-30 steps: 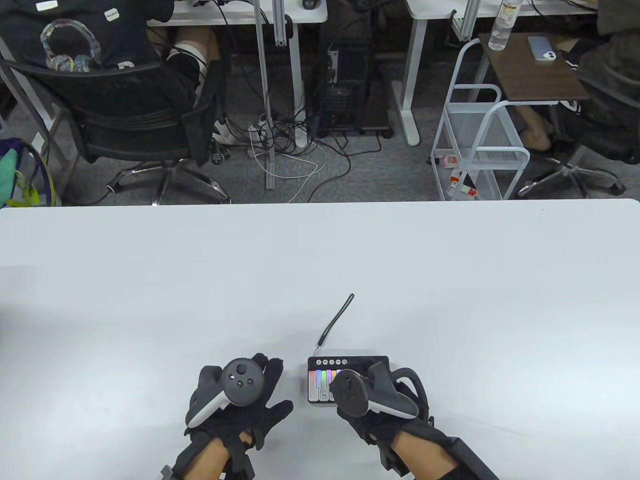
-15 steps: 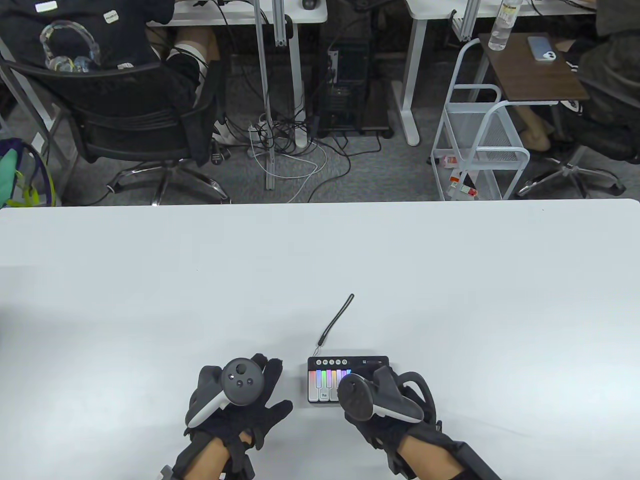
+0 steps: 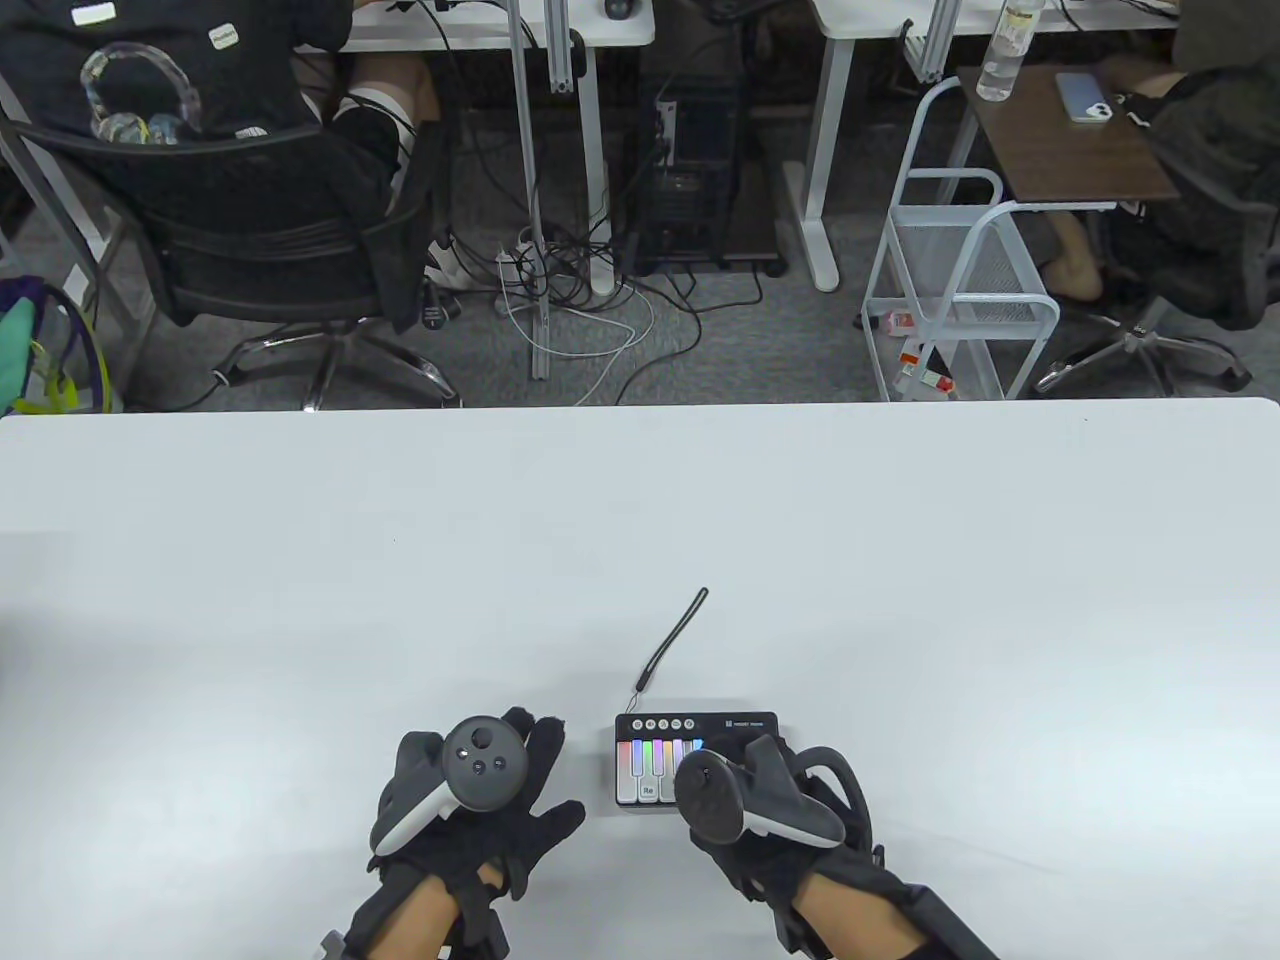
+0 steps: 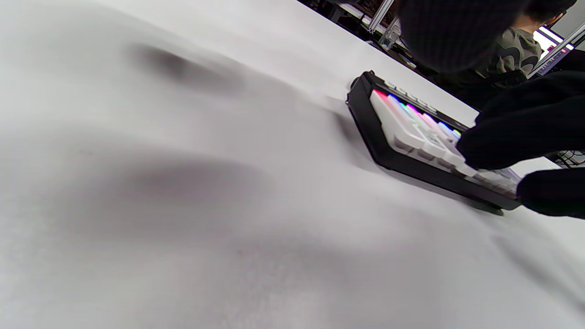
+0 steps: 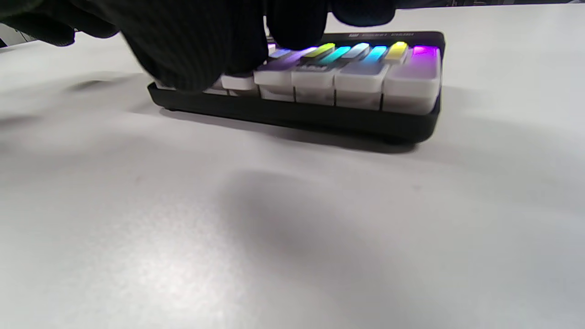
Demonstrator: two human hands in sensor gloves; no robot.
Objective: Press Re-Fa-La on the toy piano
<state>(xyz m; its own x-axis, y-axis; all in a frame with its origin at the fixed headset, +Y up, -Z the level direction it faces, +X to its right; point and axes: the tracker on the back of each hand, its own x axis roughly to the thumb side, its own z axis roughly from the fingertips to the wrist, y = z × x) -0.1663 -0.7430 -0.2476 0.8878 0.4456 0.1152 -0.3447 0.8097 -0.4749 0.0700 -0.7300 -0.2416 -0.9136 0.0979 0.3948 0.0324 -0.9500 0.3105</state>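
The right hand [image 3: 770, 800] curls its black knit-gloved fingers [image 5: 196, 50] down onto the glossy white keys, holding nothing; which key they press is hidden. Beneath them lies the toy piano [image 3: 660, 765], a flat black slab with rounded corners, its blocky keys glowing in rainbow strips, a thin cord [image 3: 672, 640] trailing beyond. Just left of it, the left hand [image 3: 470, 800] rests spread flat on the smooth white table [image 3: 300, 560].

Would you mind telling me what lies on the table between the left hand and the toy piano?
Nothing: in the table view only a narrow strip of bare white table separates the left hand from the toy piano. The left wrist view agrees.
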